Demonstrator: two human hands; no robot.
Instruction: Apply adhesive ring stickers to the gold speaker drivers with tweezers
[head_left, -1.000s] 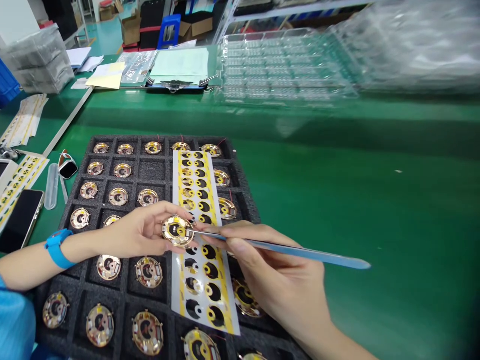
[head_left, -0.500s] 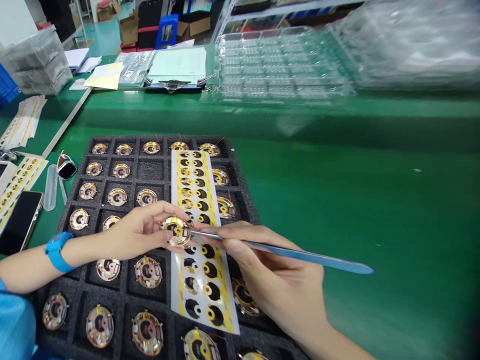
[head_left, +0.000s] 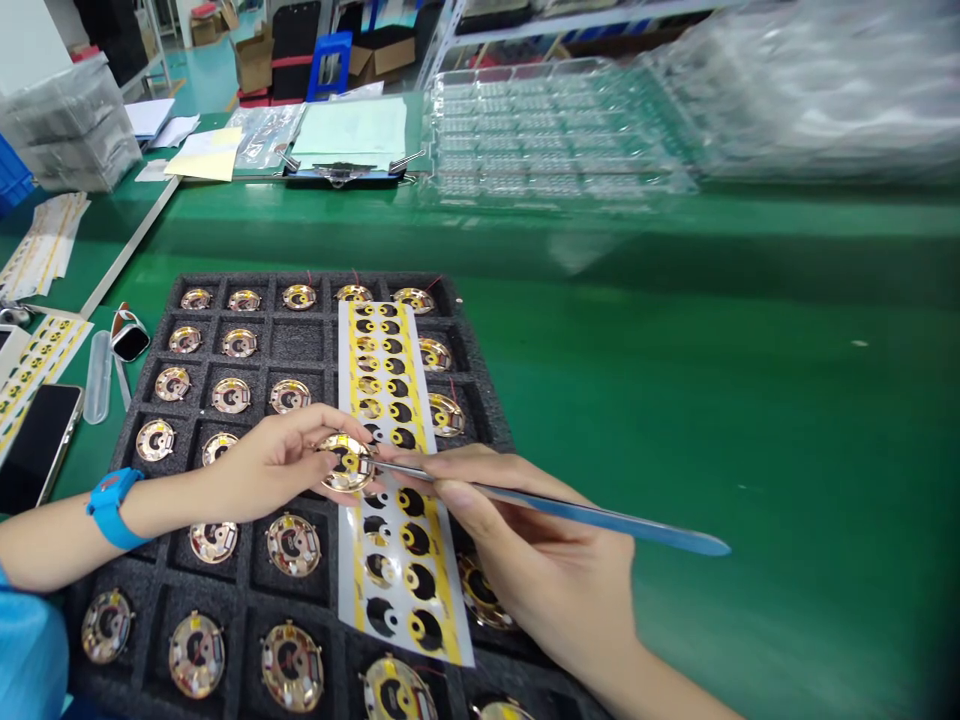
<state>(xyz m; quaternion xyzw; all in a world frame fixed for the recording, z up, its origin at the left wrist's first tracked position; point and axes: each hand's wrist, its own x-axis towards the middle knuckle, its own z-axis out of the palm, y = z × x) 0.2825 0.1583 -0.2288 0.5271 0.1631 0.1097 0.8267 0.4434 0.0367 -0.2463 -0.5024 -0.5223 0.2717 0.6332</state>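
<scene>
Hands: your left hand (head_left: 259, 465) has the round gold disc (head_left: 343, 461) pinched by its rim between thumb and fingertips, lifted just above the foam tray. Your right hand (head_left: 525, 555) is closed round the blue tweezers (head_left: 555, 508) like a pen, tips right on the disc's face.
Disc: near the middle of the scene, hovering at the left edge of the sticker sheet (head_left: 394, 470).
Handling: looks light and thin to me, stiff metal but with fine red wires on some of its neighbours, so I'd call it fragile. Rim hold like you've got seems the safe spot; keep your fingers off the black and yellow centre. Shiny edge could be a bit slippery.
Tweezers: tips look pressed together, but honestly whether there's a sticker in them is too small to tell.
Tray: black foam tray (head_left: 300, 345) with one disc per pocket, a few pockets bare. The sheet lies across it, running near to far, yellow with black round stickers.
Left side: a dark phone (head_left: 34, 445) and a small smartwatch (head_left: 130, 335) sit on the green bench (head_left: 712, 400), plus more sticker strips (head_left: 34, 365).
Far: a clipboard (head_left: 349, 135) with papers, then stacks of clear plastic trays (head_left: 555, 130).
Hidden: your right hand covers several tray pockets, the near row is cut off by the frame edge, and the far right stuff is blurry clear plastic, can't make out more.
</scene>
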